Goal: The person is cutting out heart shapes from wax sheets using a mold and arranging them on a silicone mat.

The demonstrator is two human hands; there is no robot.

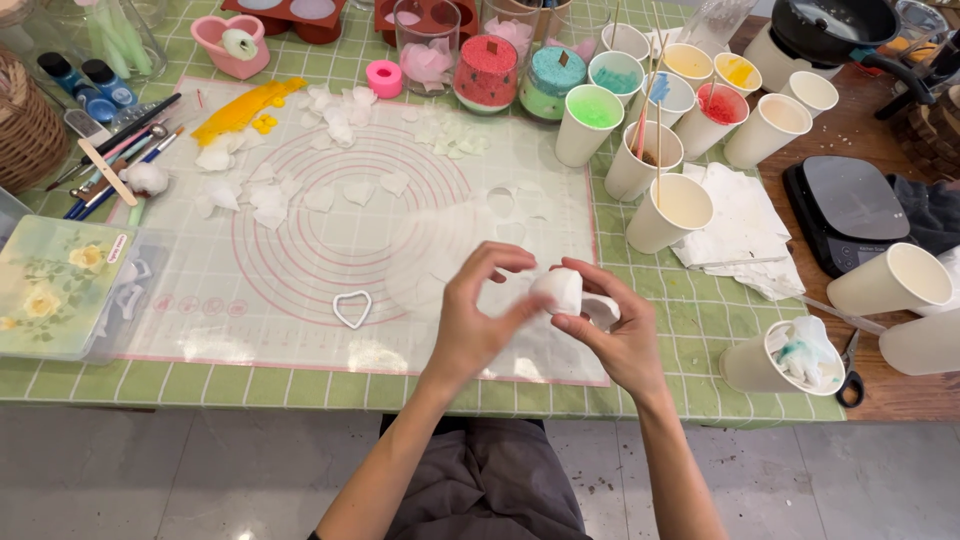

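Both hands (pixel 545 315) pinching white lump (pixel 560 290), silicone mat (pixel 300 250) (ringed pink), green checked tablecloth (pixel 650 350), grey floor (pixel 150 470)

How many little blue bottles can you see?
2. One blue bottle stands far left beside the wicker basket; the other right next to it. More may be hidden.

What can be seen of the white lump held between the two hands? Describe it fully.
The white lump is small, rounded and smooth, matte like soft wax or clay. It is held just above the translucent baking mat near its front edge. The left hand pinches its left side with fingertips, the right hand cradles it from below and behind. A thin white piece curves off its right side against the right palm. Its underside is hidden.
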